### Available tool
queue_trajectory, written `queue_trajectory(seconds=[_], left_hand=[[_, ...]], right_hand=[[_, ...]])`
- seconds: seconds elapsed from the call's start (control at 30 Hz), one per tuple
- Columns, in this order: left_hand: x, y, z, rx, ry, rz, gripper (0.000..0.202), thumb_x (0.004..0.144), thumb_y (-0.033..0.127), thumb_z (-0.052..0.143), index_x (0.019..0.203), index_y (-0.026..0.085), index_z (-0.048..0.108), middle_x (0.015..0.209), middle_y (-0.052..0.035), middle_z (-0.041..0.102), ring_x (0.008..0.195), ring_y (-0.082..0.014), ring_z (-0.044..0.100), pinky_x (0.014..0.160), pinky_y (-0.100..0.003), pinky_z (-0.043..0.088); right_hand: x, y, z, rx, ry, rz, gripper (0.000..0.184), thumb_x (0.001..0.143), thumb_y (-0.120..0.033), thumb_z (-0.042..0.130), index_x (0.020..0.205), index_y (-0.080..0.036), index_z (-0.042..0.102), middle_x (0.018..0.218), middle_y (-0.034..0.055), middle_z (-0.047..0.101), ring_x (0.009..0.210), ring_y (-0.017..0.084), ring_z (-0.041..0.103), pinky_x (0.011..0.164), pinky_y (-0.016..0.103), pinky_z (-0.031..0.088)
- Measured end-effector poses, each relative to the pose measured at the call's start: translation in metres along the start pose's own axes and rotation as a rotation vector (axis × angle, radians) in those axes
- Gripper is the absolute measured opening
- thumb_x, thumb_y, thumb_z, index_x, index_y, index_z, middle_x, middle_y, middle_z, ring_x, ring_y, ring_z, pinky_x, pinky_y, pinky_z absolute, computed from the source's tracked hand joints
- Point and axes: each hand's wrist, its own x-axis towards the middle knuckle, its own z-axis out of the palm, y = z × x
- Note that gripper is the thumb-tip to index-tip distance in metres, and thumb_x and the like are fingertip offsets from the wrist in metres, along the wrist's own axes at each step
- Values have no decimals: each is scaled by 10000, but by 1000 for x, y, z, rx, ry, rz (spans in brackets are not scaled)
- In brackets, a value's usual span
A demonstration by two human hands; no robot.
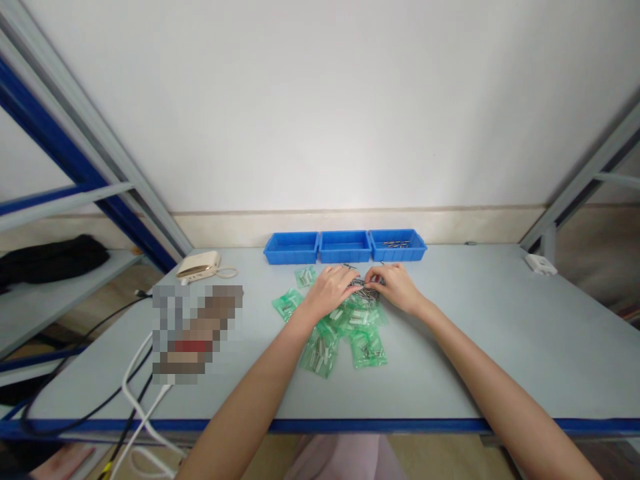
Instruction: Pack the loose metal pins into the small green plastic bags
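Observation:
Over a heap of thin dark metal pins (370, 295), my left hand (330, 291) and my right hand (397, 285) almost meet at the fingertips. The left fingers are curled, with the thumb pressed toward them; what they hold, if anything, is too small to make out. Thumb and forefinger of the right hand are pinched at the heap's edge, and whatever lies between them is too small to name. Beneath and in front of the heap lie several green clear bags (320, 353) with short metal pieces inside. A smaller green bag (305, 277) lies beyond the left hand.
Three blue bins stand in a row at the back: a left bin (291, 257), a middle bin (345, 256) and a right bin (397, 254) with several pins. A cream device (199, 265) and white cables (131, 383) are at left, a white object (540, 264) at far right.

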Motion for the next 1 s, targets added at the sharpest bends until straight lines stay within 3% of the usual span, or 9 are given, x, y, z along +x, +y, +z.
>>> queue_trajectory(seconds=[0.2,0.43,0.7,0.83,1.0], left_hand=[[0,1,5,63,-47,119,187,933,260,438,877,179,598,859,-33,601,844,-175,557,740,-310,387],[0,-1,3,77,31,30,300,958,296,373,809,160,595,776,-29,613,773,-165,552,723,-301,369],[0,-1,5,93,105,31,311,966,299,350,797,158,570,729,-18,615,731,-162,567,685,-287,373],[-1,-1,7,103,83,18,348,973,297,323,752,163,555,687,-18,600,705,-167,573,663,-289,379],[0,0,7,88,38,15,342,978,299,303,795,161,558,709,-26,611,720,-169,587,680,-294,398]], right_hand=[[1,-3,-1,173,-15,-77,97,829,-277,583,833,-210,654,871,17,698,826,173,599,812,318,344],[2,2,1,488,-6,-67,190,803,-335,601,901,-180,650,868,32,682,785,161,593,732,280,435],[1,-1,-2,394,78,-70,158,821,-305,568,803,-180,664,811,22,688,722,145,589,683,255,432],[0,-3,-3,391,107,-78,177,801,-318,614,912,-187,656,864,20,695,715,137,606,673,242,431],[-2,-7,-7,334,132,-64,190,848,-348,555,836,-193,664,809,18,700,710,148,611,681,250,420]])
